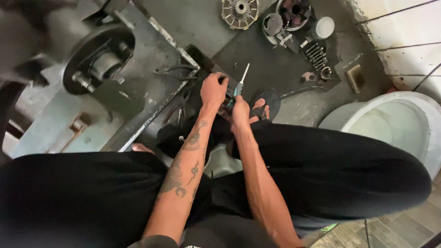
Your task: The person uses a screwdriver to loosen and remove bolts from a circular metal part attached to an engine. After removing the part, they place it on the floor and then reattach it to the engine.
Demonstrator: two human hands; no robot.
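Head camera, looking down: your left hand (213,89) is clenched over a small dark part (226,97) on the oily floor mat (257,59), while your right hand (240,112) is closed round a screwdriver (240,82) whose shaft points to 12 o'clock. The risk, as it looks, is the tip skidding off greasy metal into your left fingers or the sandalled foot (264,104) just beside at 3 o'clock. Room is tight: steel frame (161,101) at 9 o'clock, bolts (316,54) and clutch parts (240,11) at 1 o'clock, pale basin (390,124) at 4 o'clock
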